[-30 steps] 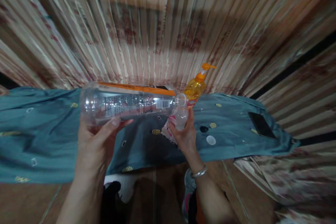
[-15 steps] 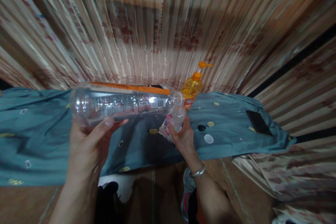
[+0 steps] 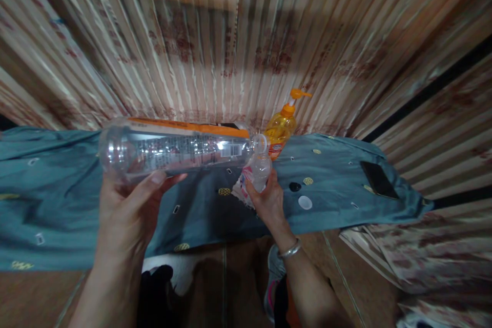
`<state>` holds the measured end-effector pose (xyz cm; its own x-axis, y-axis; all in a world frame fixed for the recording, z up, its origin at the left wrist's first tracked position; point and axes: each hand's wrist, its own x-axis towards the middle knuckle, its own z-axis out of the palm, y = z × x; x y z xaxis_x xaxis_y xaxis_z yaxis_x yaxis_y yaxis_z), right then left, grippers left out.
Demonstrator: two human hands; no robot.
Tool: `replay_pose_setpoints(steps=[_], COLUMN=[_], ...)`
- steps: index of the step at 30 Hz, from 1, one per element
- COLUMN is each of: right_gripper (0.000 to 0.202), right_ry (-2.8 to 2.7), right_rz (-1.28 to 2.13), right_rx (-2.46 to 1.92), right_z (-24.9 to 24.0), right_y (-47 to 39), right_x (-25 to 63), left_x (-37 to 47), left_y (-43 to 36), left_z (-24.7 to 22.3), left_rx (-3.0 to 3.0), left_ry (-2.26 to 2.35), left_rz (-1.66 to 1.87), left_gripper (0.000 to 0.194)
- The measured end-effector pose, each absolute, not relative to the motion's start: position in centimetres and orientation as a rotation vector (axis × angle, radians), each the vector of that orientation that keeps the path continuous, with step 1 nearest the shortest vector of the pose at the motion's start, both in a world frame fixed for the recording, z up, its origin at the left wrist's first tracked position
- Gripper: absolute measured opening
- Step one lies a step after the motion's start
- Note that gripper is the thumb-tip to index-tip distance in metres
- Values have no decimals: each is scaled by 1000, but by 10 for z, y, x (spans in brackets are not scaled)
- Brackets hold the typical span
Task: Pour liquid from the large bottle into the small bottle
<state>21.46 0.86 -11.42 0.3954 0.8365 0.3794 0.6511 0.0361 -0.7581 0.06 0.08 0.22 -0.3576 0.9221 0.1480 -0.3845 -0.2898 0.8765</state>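
Note:
My left hand (image 3: 132, 205) grips a large clear bottle (image 3: 180, 151) with an orange-edged label near its base. The bottle lies on its side in the air, its neck pointing right. A small clear bottle (image 3: 262, 169) stands slightly tilted in my right hand (image 3: 269, 200). The large bottle's neck meets the small bottle's open mouth; whether they touch is unclear. A crumpled pinkish-white cloth or wrapper (image 3: 243, 188) shows at the small bottle's left side. Behind it is a yellow pump bottle (image 3: 282, 128) with an orange pump.
Green patterned cloth (image 3: 330, 164) covers the long surface. On it lie a dark phone (image 3: 378, 179), a white round disc (image 3: 305, 202) and a small black item (image 3: 294, 187). A pleated curtain (image 3: 215, 51) hangs behind. Shoes show on the tiled floor below.
The large bottle's base end has shifted slightly left and up with my left hand. My right hand and the small bottle have barely moved.

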Motion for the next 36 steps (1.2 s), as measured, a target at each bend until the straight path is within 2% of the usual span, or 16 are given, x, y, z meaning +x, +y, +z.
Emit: replay_pose_setpoints(steps=[21, 36], right_gripper=[55, 55], right_ry=[-1333, -1335], right_rz=[271, 247], right_rx=[-1671, -1672], right_z=[-111, -113], right_y=[7, 8], right_x=[215, 215], left_x=[2, 1], left_y=[0, 1], left_z=[2, 0], left_rx=[833, 846], left_ry=[936, 949], left_rz=[1817, 1827], left_gripper=[40, 49])
